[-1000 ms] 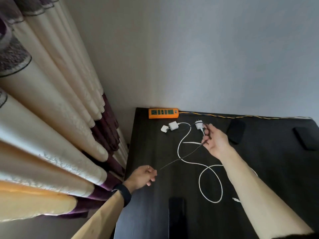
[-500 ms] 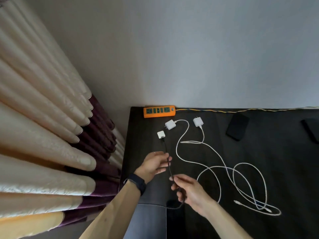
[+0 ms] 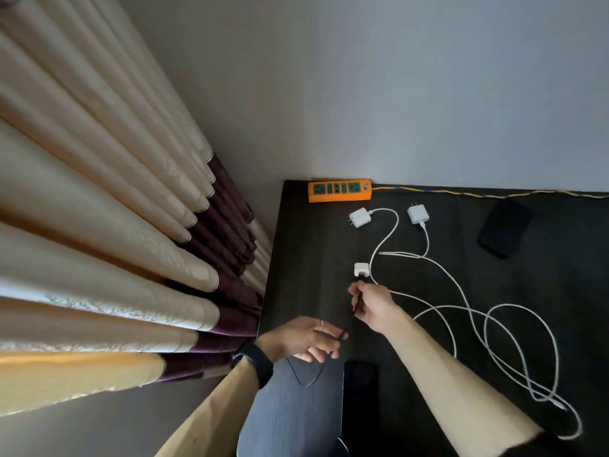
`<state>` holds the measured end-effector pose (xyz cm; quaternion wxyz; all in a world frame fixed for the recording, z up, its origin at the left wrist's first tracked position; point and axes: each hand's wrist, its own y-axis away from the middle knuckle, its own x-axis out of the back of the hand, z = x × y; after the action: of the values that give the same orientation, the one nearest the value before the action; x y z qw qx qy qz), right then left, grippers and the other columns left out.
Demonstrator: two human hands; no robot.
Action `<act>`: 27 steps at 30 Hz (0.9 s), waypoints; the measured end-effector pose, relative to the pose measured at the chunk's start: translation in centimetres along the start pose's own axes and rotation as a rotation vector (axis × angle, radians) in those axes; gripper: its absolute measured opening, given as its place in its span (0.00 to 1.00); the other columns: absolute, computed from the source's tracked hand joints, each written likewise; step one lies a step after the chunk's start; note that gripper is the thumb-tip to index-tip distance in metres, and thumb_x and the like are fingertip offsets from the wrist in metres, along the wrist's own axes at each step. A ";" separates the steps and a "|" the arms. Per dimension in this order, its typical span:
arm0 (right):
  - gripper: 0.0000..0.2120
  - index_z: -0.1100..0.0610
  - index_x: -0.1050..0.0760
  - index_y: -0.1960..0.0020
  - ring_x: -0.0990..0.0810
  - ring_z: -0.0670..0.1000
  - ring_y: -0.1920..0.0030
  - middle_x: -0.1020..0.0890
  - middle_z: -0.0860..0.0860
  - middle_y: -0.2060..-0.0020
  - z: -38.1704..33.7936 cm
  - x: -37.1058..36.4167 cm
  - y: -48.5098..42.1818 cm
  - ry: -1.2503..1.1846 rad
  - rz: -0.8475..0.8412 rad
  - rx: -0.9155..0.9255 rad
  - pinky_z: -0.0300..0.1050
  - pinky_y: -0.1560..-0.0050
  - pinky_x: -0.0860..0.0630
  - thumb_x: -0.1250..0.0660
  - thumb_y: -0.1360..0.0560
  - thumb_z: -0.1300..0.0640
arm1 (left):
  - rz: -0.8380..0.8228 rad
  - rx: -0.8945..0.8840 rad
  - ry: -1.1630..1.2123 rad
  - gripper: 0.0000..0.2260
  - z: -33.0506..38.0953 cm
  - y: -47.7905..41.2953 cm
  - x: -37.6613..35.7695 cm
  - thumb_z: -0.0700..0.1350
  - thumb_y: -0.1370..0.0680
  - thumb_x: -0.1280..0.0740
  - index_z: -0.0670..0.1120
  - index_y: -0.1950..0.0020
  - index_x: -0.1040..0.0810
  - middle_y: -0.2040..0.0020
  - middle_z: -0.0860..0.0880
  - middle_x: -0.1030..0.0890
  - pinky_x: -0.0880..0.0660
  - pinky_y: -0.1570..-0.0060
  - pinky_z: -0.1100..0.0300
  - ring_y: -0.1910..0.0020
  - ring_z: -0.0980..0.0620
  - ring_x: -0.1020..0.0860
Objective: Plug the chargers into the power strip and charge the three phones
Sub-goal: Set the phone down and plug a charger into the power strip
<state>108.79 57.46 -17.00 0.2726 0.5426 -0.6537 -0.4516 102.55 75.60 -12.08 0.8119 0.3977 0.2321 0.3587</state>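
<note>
Now pinching black cable (image 3: 350, 321) with both hands: right hand (image 3: 374, 306) just below small charger (image 3: 361, 269) at centre, left hand (image 3: 304, 338) lower left. Strip (image 3: 339, 191) at desk (image 3: 309, 252) top, unplugged chargers (image 3: 360, 217) below it; phone (image 3: 505, 227) upper right.

Orange power strip (image 3: 339, 191) lies at counter's back-left corner, sockets empty. Three white chargers unplugged: two (image 3: 360, 217) (image 3: 418, 214) near strip trailing white cables (image 3: 487, 328), a small one (image 3: 361, 269) with thin black cable (image 3: 350, 323), pinched in both hands. Black phones: far right (image 3: 504, 227), near edge (image 3: 360, 397).
</note>
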 end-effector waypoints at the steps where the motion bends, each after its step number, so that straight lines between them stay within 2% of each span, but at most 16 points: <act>1: 0.10 0.56 0.23 0.51 0.31 0.47 0.73 0.23 0.49 0.69 0.2 0.1 0.0 0.048 0.016 0.032 0.40 0.71 0.33 0.42 0.17 0.61 | 0.022 0.017 0.005 0.11 -0.3 0.0 0.2 0.51 0.24 0.29 0.57 0.42 0.19 0.53 0.56 0.15 0.23 0.47 0.60 0.53 0.55 0.19; 4: 0.10 0.54 0.19 0.51 0.31 0.45 0.76 0.24 0.47 0.70 0.9 0.8 0.9 0.164 -0.026 0.135 0.38 0.74 0.36 0.39 0.18 0.58 | 0.217 0.030 0.173 0.11 -0.8 -0.9 0.8 0.50 0.25 0.29 0.57 0.43 0.19 0.46 0.53 0.15 0.24 0.45 0.56 0.45 0.52 0.19; 6: 0.10 0.53 0.18 0.51 0.30 0.45 0.76 0.22 0.46 0.71 1.4 1.5 2.1 0.240 -0.072 0.204 0.38 0.75 0.37 0.38 0.17 0.56 | 0.365 0.001 0.345 0.12 -0.2 -1.9 1.2 0.53 0.23 0.30 0.54 0.41 0.21 0.44 0.52 0.16 0.25 0.44 0.54 0.44 0.51 0.20; 8: 0.11 0.51 0.17 0.51 0.29 0.46 0.75 0.20 0.47 0.70 1.9 2.1 3.2 0.301 -0.121 0.272 0.37 0.75 0.36 0.38 0.17 0.55 | 0.440 -0.058 0.447 0.13 1.2 -2.9 1.5 0.56 0.23 0.31 0.54 0.41 0.22 0.44 0.53 0.16 0.26 0.46 0.54 0.44 0.52 0.21; 12: 0.10 0.51 0.18 0.49 0.27 0.46 0.73 0.17 0.49 0.67 2.2 2.9 4.3 0.417 -0.198 0.375 0.36 0.73 0.31 0.38 0.16 0.55 | 0.431 -0.188 0.489 0.16 4.6 -4.9 1.6 0.58 0.26 0.28 0.54 0.41 0.22 0.48 0.55 0.14 0.24 0.46 0.55 0.45 0.55 0.18; 16: 0.09 0.50 0.18 0.49 0.24 0.43 0.73 0.15 0.49 0.66 1.7 2.8 3.5 0.524 -0.174 0.418 0.37 0.70 0.28 0.38 0.17 0.55 | 0.427 -0.258 0.474 0.19 6.5 -6.7 1.4 0.51 0.27 0.24 0.48 0.39 0.22 0.49 0.50 0.14 0.21 0.47 0.55 0.50 0.53 0.15; 19: 0.07 0.49 0.18 0.48 0.17 0.42 0.64 0.13 0.46 0.62 0.8 2.6 2.0 0.566 -0.142 0.433 0.38 0.62 0.22 0.35 0.18 0.53 | 0.487 -0.266 0.497 0.14 7.4 -7.8 2.2 0.46 0.24 0.27 0.46 0.40 0.22 0.50 0.48 0.14 0.21 0.59 0.62 0.53 0.52 0.15; 22: 0.12 0.49 0.21 0.39 0.19 0.38 0.54 0.17 0.40 0.50 -0.5 2.1 -0.3 0.739 -0.058 0.498 0.33 0.50 0.27 0.34 0.20 0.49 | 0.557 -0.240 0.590 0.07 8.3 -8.7 4.1 0.45 0.19 0.33 0.50 0.42 0.23 0.54 0.51 0.13 0.20 0.63 0.60 0.57 0.49 0.14; 24: 0.17 0.51 0.25 0.33 0.20 0.41 0.46 0.20 0.44 0.40 -2.0 1.5 -2.1 0.768 -0.032 0.533 0.33 0.44 0.29 0.34 0.20 0.49 | 0.622 -0.246 0.614 0.06 9.3 -9.6 6.1 0.45 0.18 0.35 0.50 0.42 0.25 0.58 0.51 0.14 0.20 0.66 0.58 0.62 0.50 0.15; 27: 0.24 0.55 0.32 0.27 0.28 0.51 0.29 0.28 0.53 0.28 -4.1 0.6 -5.2 0.915 0.027 0.612 0.42 0.30 0.34 0.34 0.21 0.48 | 0.768 -0.266 0.511 0.08 11.1 -10.6 9.6 0.42 0.19 0.35 0.47 0.41 0.30 0.54 0.46 0.17 0.25 0.72 0.59 0.69 0.52 0.19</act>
<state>114.51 55.71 -19.88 0.3646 0.7296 -0.5769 0.0448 120.25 73.16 -15.18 0.5815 0.2465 0.2125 0.7456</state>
